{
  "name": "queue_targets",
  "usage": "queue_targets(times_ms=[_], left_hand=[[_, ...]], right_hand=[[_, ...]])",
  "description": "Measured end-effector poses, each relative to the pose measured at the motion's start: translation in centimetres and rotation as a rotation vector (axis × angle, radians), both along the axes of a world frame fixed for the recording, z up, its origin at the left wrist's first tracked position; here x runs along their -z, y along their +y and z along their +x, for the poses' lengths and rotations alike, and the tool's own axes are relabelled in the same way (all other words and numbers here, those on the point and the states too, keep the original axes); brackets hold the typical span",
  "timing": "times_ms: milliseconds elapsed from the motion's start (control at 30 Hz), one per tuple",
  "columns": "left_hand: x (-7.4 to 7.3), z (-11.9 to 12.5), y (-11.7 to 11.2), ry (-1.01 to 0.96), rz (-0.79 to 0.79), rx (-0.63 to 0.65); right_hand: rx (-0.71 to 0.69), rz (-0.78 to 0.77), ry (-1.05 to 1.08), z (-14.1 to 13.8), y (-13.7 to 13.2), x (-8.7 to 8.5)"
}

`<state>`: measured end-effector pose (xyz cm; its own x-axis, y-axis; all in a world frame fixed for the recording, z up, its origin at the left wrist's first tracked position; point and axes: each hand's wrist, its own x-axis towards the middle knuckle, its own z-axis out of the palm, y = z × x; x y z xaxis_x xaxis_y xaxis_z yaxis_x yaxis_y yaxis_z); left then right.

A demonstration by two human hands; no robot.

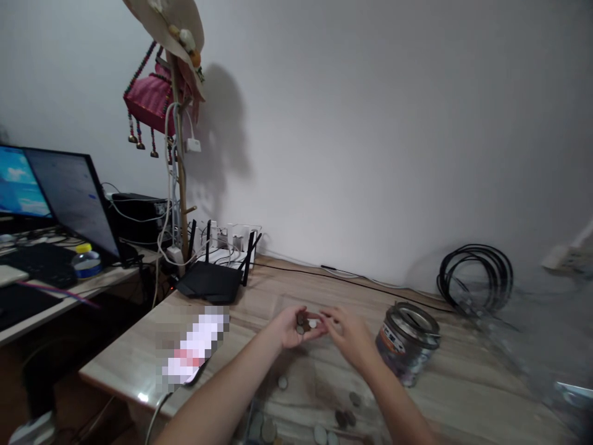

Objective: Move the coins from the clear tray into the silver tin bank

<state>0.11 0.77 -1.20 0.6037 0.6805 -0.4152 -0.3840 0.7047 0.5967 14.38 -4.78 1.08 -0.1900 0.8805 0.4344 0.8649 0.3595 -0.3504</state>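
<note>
My left hand [291, 326] is cupped palm-up above the wooden table [463, 395], holding several coins [304, 322]. My right hand [348, 334] meets it from the right, its fingertips pinched at the coins in the left palm. More loose coins [324, 426] lie scattered on the table below my forearms. A metal tin [406, 350] with a slotted lid stands just right of my right hand.
A black router [210, 279] and a white power strip [231, 241] sit at the back left. A phone [194, 349] lies near the table's left edge. A coil of black cable [475, 272] leans at the back right beside clear plastic [532, 334]. Monitors [69, 198] stand on a desk to the left.
</note>
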Motion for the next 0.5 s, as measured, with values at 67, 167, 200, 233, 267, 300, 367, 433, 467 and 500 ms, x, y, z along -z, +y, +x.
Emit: queue_targets(times_ms=[67,167,200,233,267,300,367,433,467,500], left_hand=[[0.2,0.1,0.1,-0.003,0.011,0.022],[0.7,0.2,0.3,0.014,0.028,0.092],[0.8,0.2,0.3,0.015,0.033,0.115],[1.0,0.2,0.4,0.016,0.038,0.141],[1.1,0.3,0.4,0.019,0.045,0.169],[1.2,0.3,0.4,0.023,0.053,0.19],[1.3,0.4,0.4,0.043,0.064,0.204],[1.3,0.4,0.3,0.062,0.063,0.191],[1.3,0.4,0.3,0.064,0.057,0.179],[1.2,0.4,0.3,0.059,0.051,0.165]], right_hand=[[-0.097,-0.102,-0.055,-1.5,0.3,0.9],[-0.107,-0.183,-0.046,-2.0,0.4,1.6],[-0.096,-0.19,-0.026,-1.9,0.4,1.7],[-0.088,-0.196,-0.004,-1.7,0.6,1.8],[-0.081,-0.2,0.021,-1.4,0.7,1.9],[-0.079,-0.207,0.047,-1.2,0.9,2.0],[-0.093,-0.23,0.097,-1.1,1.2,2.2],[-0.121,-0.244,0.124,-1.3,1.4,2.4],[-0.129,-0.235,0.129,-1.4,1.4,2.4],[-0.131,-0.21,0.128,-1.6,1.3,2.3]])
